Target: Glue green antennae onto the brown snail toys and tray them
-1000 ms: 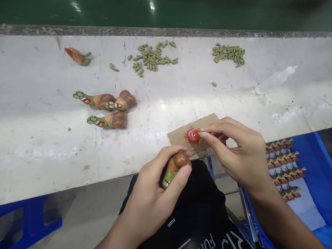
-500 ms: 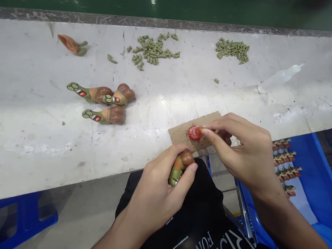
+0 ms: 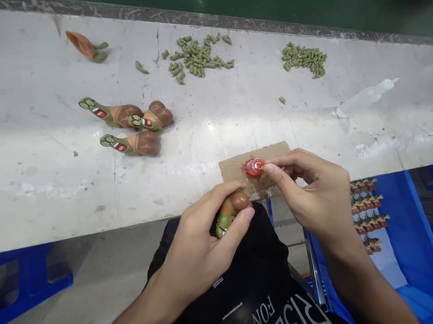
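Note:
My left hand (image 3: 201, 238) is wrapped around a snail-like toy figure (image 3: 232, 208) with a green head, orange middle and glossy brown rounded part, the brown end pointing up. The palm and fingers hide part of it. My right hand (image 3: 305, 191) pinches the edge of a small glossy red disc (image 3: 259, 164) between thumb and forefinger. The disc overlaps a wet-looking red spot (image 3: 251, 169) on a piece of cardboard (image 3: 234, 168) at the table's front edge. Whether disc and spot touch is hard to tell.
Three similar figures (image 3: 147, 144) lie on the white table (image 3: 56, 173), left. Behind are an orange-and-green part (image 3: 82, 46), two piles of short green pegs (image 3: 196, 57) and a translucent squeeze bottle (image 3: 367, 98). Rows of figures (image 3: 369, 221) fill part of a blue bin (image 3: 411, 225), right.
The view has shifted slightly, so the table's things sit a little higher and further left. The red disc is turned a little over the red spot. Both hands keep their holds.

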A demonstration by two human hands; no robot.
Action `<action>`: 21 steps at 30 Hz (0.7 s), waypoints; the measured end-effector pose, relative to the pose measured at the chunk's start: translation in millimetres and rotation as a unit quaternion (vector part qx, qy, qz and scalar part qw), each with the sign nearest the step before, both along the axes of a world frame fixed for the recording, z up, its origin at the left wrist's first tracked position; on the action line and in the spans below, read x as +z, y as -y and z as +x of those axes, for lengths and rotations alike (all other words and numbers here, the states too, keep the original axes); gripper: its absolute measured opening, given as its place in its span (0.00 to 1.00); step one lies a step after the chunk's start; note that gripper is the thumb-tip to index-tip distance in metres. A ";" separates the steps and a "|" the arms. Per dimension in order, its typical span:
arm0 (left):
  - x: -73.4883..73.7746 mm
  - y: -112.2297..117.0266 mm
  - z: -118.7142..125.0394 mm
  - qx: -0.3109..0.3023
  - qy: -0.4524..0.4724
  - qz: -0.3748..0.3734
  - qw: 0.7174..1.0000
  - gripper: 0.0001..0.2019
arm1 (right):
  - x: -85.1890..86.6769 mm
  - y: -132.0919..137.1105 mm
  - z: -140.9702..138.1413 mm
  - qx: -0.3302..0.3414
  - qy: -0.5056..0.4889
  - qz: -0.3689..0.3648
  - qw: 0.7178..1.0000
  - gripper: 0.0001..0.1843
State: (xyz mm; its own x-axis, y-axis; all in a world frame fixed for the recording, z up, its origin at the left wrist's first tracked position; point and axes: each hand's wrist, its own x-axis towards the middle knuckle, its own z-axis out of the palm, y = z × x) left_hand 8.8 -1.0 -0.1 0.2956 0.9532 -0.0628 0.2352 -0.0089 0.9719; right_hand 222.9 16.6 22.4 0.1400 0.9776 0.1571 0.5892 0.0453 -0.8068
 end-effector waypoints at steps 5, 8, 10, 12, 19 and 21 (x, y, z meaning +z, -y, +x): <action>2.7 -2.9 -4.1 0.034 0.065 -0.011 0.997 0.12 | 0.6 -1.3 0.3 -0.003 -0.001 0.011 1.000 0.07; 6.1 -5.9 -2.2 0.054 0.091 -0.051 0.993 0.12 | 2.9 0.1 -2.1 -0.011 -0.017 0.015 1.000 0.07; 7.3 -7.2 0.3 0.064 0.111 -0.080 0.988 0.10 | 5.0 3.0 -5.1 -0.028 -0.054 0.008 0.998 0.06; 7.7 -8.0 2.8 0.062 0.141 -0.100 0.983 0.07 | 7.2 6.9 -9.0 -0.045 -0.125 -0.017 0.991 0.04; 8.3 -11.2 7.2 0.016 0.229 -0.114 0.967 0.03 | 4.7 16.3 -19.5 -0.034 -0.346 -0.081 0.934 0.03; 9.1 -11.6 7.8 0.019 0.243 -0.122 0.962 0.03 | 2.6 16.4 -20.5 -0.039 -0.343 -0.084 0.935 0.03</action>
State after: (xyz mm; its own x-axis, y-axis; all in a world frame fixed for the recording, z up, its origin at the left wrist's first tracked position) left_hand 16.7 10.6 9.0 0.3118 0.9383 -0.1497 -0.2521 0.2336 0.9391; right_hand 202.5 0.2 25.0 0.2237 0.9629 -0.1513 -0.0726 -0.1383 -0.9877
